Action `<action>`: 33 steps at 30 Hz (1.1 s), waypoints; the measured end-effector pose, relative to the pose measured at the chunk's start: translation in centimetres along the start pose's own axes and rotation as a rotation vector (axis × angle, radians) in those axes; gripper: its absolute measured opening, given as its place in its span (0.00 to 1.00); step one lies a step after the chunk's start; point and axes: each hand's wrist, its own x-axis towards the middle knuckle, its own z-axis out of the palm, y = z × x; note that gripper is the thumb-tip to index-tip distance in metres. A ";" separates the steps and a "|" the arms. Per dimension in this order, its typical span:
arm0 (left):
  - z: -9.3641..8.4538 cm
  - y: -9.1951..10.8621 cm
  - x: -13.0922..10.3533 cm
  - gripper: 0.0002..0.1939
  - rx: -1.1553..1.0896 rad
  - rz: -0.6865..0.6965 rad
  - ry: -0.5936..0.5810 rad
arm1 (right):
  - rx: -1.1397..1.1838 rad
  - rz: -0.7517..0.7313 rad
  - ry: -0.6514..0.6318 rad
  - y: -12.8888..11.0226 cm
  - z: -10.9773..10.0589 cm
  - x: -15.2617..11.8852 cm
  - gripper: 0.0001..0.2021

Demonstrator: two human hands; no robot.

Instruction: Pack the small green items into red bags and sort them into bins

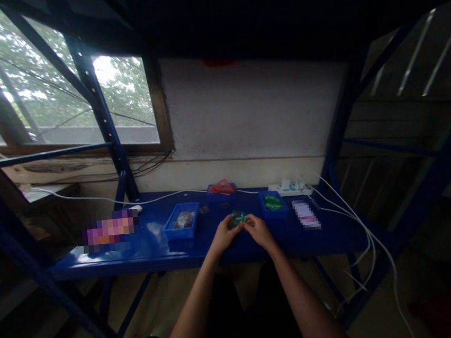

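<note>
Frame centre: left hand (224,234) and right hand (257,228) are pinching one green part (238,219) together above the bench (145,246). Three blue bins are sitting behind: left (181,221), middle (221,191), right (273,204). One power strip (290,188) is lying right.

Both hands met over the blue tabletop (145,248), the left hand (224,234) and the right hand (258,228) together pinching a small dark and green piece (238,219). A blue tray (181,222) with greyish parts sat to the left, another tray (272,205) with green pieces just to the right, and a power strip (290,188) lay by the wall.
</note>
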 end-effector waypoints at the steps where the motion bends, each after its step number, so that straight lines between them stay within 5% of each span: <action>1: 0.0 0.0 0.0 0.18 0.004 0.006 -0.017 | -0.003 -0.001 0.004 0.0 0.0 0.0 0.07; 8: 0.0 -1.3 0.1 0.21 0.042 0.012 -0.059 | 0.052 0.037 0.018 0.2 -0.1 0.1 0.10; 13: -0.1 -1.4 -0.1 0.17 0.082 0.028 -0.101 | 0.129 -0.004 0.103 0.3 -0.1 0.2 0.34; 17: 0.0 -1.3 -0.2 0.18 0.078 0.046 -0.089 | 0.101 -0.023 -0.004 0.0 -0.1 0.0 0.25; 21: 0.0 -1.4 0.1 0.23 -0.054 -0.039 0.020 | 0.063 0.008 0.076 -0.1 -0.2 0.0 0.17; 24: -0.2 -1.4 0.4 0.16 -0.137 -0.099 0.041 | 0.079 0.043 0.098 0.0 -0.2 0.0 0.13; 33: -0.2 -0.5 0.4 0.17 -0.151 -0.098 0.034 | 0.083 0.062 0.077 -0.6 -0.3 -0.1 0.13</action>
